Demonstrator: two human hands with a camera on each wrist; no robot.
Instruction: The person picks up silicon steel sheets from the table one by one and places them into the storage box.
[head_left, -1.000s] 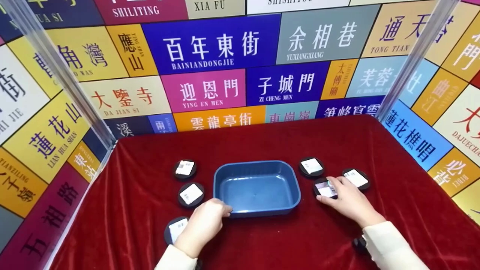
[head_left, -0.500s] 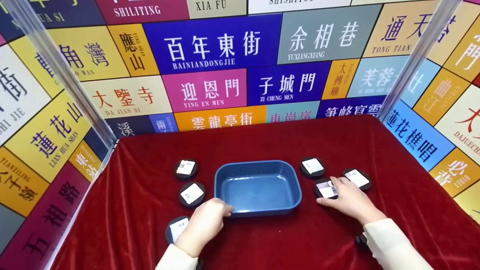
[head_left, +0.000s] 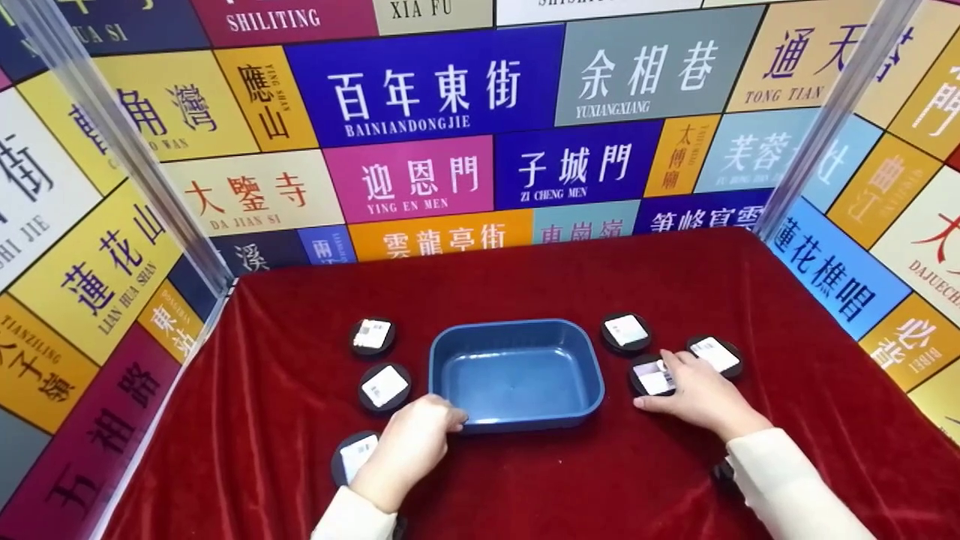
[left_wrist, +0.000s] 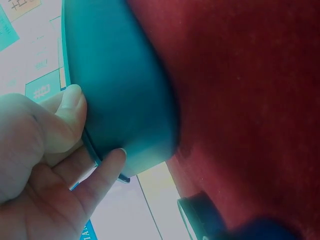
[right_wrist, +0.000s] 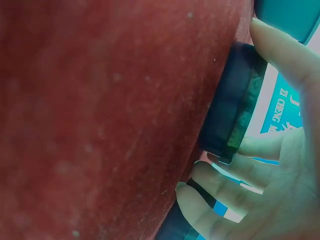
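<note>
Blue plastic makes up the tray (head_left: 589, 375), a shallow rectangular bin with rounded corners and a raised rim, sitting low in the centre of the head view on the red velvet cloth (head_left: 525, 277). Nothing lies inside it. The left hand (head_left: 409, 446) grips its near left corner: in the left wrist view the thumb (left_wrist: 70, 107) presses the outer wall while a finger hooks the rim, so the hand is curled round the tray's edge.

Six black round discs with white labels show clearly in the head view. Three lie left of the tray: one at upper left (head_left: 371, 335), one below it (head_left: 383, 387), and one (head_left: 351, 455) partly hidden by the left wrist. Three lie to the right: one (head_left: 625, 331) near the tray's far right corner, one (head_left: 715, 355) furthest right, and the middle disc (head_left: 649, 376). The right hand (head_left: 694, 397) pinches that middle disc, its fingers (right_wrist: 260, 147) curled round the rim in the right wrist view. Another dark shape peeks out beside the right sleeve (head_left: 787, 487); what it is cannot be told.
</note>
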